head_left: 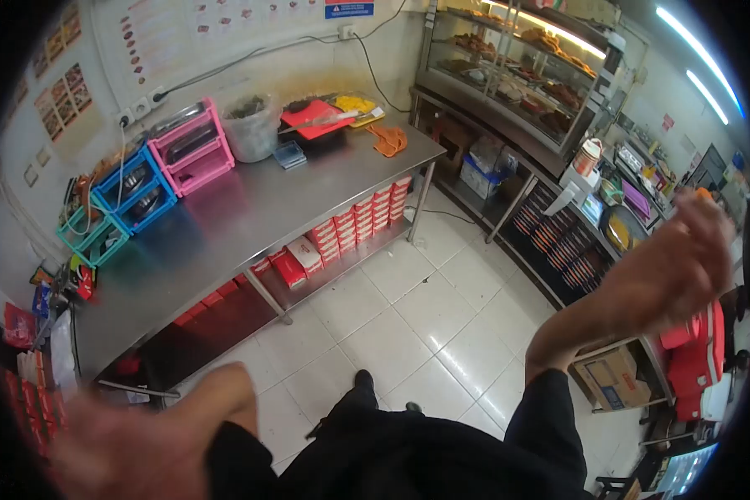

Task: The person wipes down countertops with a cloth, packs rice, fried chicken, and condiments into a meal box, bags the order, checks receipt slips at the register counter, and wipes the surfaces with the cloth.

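Note:
My left hand (117,446) is raised close to the camera at the lower left. Motion smears it, so its fingers cannot be made out. Higher up on the right side is my right hand (675,258), lifted in the air with its forearm bent. Its fingers look partly curled but are blurred, and whether they hold anything is unclear. A small orange spot shows at its upper edge. Neither hand visibly touches the steel table (250,212). In the picture, the right hand overlaps the side counter and a red bag (704,367) behind it.
Pink (196,158), blue (137,196) and green (96,233) racks stand on the table. Beyond are a white bucket (254,137), a knife on a red cutting board (312,119) and an orange cloth (387,140). Red boxes (350,229) fill the undershelf. A food display case (517,67) stands behind.

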Tool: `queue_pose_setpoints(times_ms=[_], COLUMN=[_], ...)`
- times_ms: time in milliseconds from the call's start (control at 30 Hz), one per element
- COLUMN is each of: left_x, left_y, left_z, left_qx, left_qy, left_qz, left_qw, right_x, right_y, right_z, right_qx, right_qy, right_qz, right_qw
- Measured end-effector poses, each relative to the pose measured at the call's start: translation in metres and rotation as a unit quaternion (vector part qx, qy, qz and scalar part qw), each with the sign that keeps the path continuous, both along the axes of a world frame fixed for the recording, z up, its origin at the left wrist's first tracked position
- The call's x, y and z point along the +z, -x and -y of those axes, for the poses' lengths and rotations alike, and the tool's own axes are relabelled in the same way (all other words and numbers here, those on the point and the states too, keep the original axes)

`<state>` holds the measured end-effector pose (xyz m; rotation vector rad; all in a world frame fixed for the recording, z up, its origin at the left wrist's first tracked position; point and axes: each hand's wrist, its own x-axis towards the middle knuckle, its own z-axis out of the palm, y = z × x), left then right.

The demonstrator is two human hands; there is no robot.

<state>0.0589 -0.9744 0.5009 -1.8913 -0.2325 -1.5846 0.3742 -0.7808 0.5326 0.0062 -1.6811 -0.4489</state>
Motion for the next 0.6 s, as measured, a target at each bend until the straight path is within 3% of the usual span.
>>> queue_pose_setpoints(times_ms=[67, 100, 167, 267, 333, 433, 500, 567, 600], left_x=[-0.030, -0.032, -0.034, -0.025, -0.033, -0.053, -0.076, -0.116, -0.138], left_y=[-0.003, -0.007, -0.008, -0.004, -0.007, -0.001, 0.005, 0.011, 0.013], left_z=[-0.109, -0.137, -0.192, -0.247, -0.299, -0.369, -0.423, -0.481, -0.513], left_qx=[-0.093, -0.121, -0.172, -0.131, -0.104, -0.080, -0.070, -0.050, -0.035], left_qy=[0.180, 0.182, 0.180, 0.332, 0.322, 0.328, 0.332, 0.343, 0.352], left_qz=[0.041, 0.052, 0.067, 0.085, 0.131, 0.174, 0.208, 0.270, 0.313], left_qw=[0.978, 0.974, 0.966, 0.930, 0.932, 0.925, 0.918, 0.898, 0.881], right_x=[-0.032, -0.043, -0.065, -0.111, -0.155, -0.262, -0.359, -0.415, -0.436], right_y=[0.022, 0.025, 0.028, 0.042, 0.068, 0.118, 0.155, 0.204, 0.226], right_z=[-0.075, -0.107, -0.170, -0.285, -0.375, -0.524, -0.638, -0.709, -0.739], right_qx=[-0.027, -0.028, -0.100, -0.096, -0.099, -0.090, -0.080, -0.223, -0.257], right_qy=[0.109, 0.194, 0.316, 0.473, 0.530, 0.557, 0.517, 0.521, 0.463], right_qz=[-0.122, -0.146, -0.117, -0.037, 0.022, 0.135, 0.179, 0.283, 0.277], right_qw=[0.986, 0.970, 0.936, 0.875, 0.842, 0.815, 0.833, 0.774, 0.802])
